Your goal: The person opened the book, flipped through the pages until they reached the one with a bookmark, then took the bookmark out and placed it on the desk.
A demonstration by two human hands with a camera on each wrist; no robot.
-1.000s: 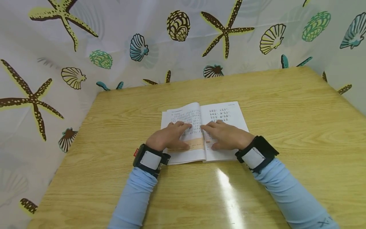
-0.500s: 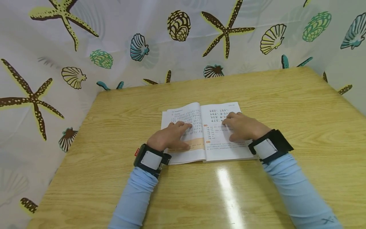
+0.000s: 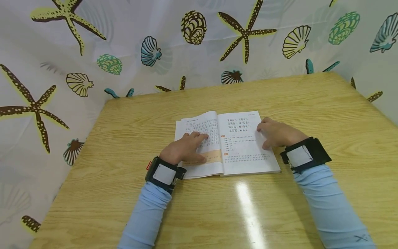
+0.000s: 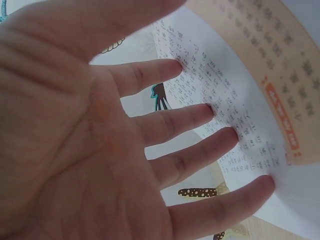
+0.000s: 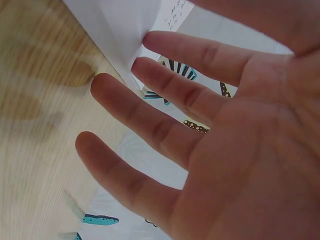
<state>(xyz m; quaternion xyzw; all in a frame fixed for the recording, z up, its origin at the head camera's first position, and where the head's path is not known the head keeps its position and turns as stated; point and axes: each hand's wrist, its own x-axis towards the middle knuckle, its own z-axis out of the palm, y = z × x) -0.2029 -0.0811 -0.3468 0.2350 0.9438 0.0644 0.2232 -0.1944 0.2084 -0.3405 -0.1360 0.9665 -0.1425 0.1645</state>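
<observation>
An open book with printed pages lies on the wooden table. My left hand rests on its left page, fingers spread and fairly straight; in the left wrist view the fingertips touch the printed paper. At the book's right edge is my right hand, its fingers reaching over the page's outer margin. The right wrist view shows these fingers apart and relaxed, two tips right at the book's edge and the others over the wood. Nothing is gripped by either hand.
The wooden table surrounds the book on all sides. A white cloth printed with starfish and shells hangs behind it and along the left and right. Each wrist carries a black strap with a white patch.
My right hand has slid rightward from near the book's centre fold, across the right page, to its outer edge, uncovering the print. The left hand has stayed in place.
</observation>
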